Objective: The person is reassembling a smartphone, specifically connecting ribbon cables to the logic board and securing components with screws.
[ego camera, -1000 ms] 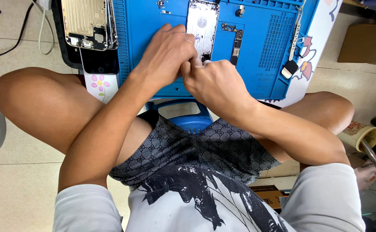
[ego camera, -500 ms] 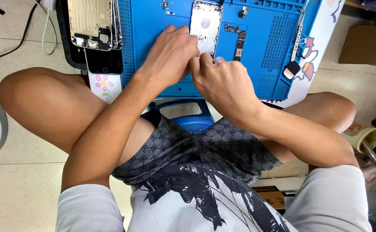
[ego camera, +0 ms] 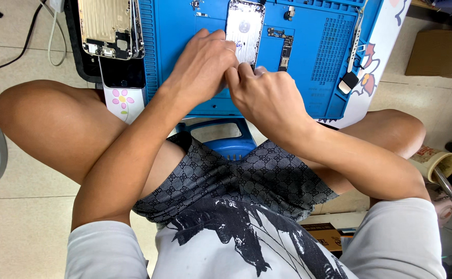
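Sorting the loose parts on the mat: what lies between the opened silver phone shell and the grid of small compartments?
In the head view, between the silver phone shell and the compartment grid lies a small dark circuit board on the blue mat.

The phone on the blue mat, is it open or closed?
Open: the phone lies with its bare metal insides showing.

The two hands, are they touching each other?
Touching. The head view shows the left hand and right hand pressed together at the fingertips, no gap, just below the open phone on the blue mat.
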